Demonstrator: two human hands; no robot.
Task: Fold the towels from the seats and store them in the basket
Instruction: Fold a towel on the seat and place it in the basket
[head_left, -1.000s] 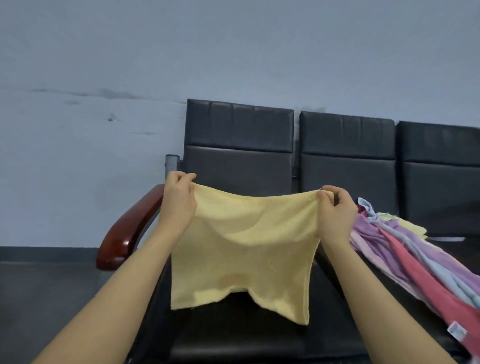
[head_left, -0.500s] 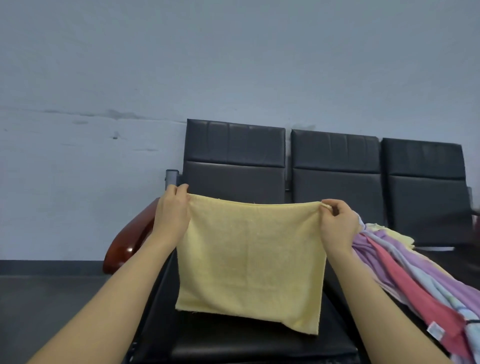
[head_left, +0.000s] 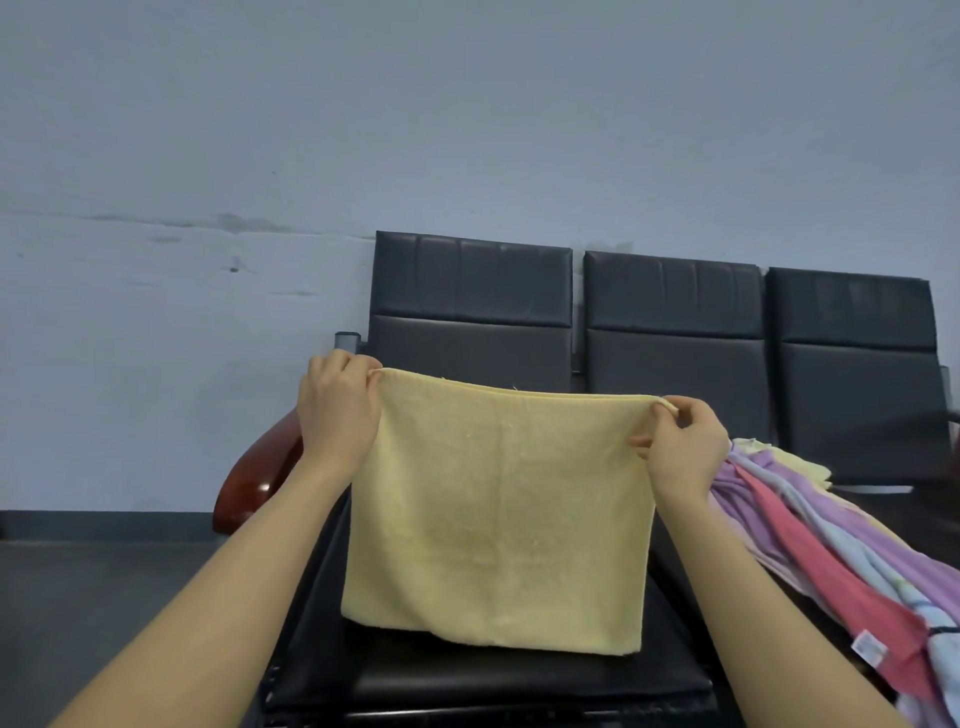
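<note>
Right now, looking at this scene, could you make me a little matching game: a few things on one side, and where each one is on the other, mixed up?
Things:
1. yellow towel
2. left hand
3. towel pile
4. armrest

Places:
A. at the left end of the seats, brown and glossy
B. lying on the seat to the right
C. held up, hanging flat over the nearest seat
D. pinching the yellow towel's top left corner

Pairs: 1-C, 2-D, 3-B, 4-A
</note>
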